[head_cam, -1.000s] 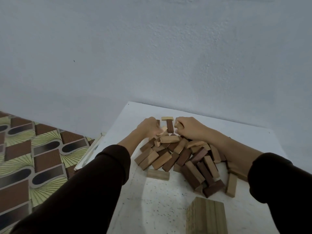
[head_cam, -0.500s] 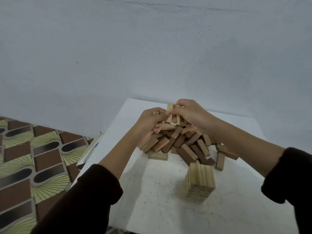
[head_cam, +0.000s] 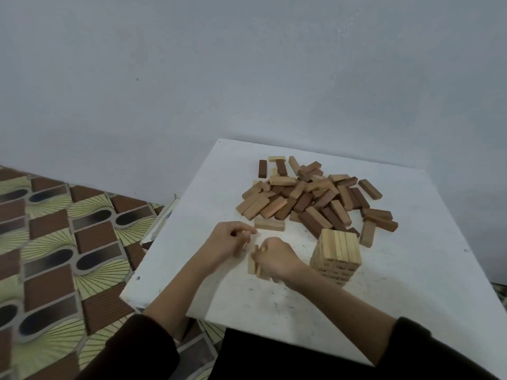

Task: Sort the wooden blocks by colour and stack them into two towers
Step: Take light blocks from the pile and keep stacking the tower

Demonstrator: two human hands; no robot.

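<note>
Pale blocks (head_cam: 251, 266) stand on end on the white table (head_cam: 411, 283), gripped by the right hand (head_cam: 277, 259). At its 10 o'clock the left hand (head_cam: 226, 239) is curled; whether it holds anything is unclear. The pale tower (head_cam: 336, 256) stands at the right hand's 3 o'clock, and the mixed pile (head_cam: 310, 198) is at its 12.

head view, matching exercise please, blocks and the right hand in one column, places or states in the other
1 light-wood tower
2 mixed block pile
3 lone light block
4 right hand

a grips light blocks
b lies flat beside the pile's near edge
c spread across the table's far side
d stands upright, neatly stacked

Pairs: 1-d; 2-c; 3-b; 4-a
</note>
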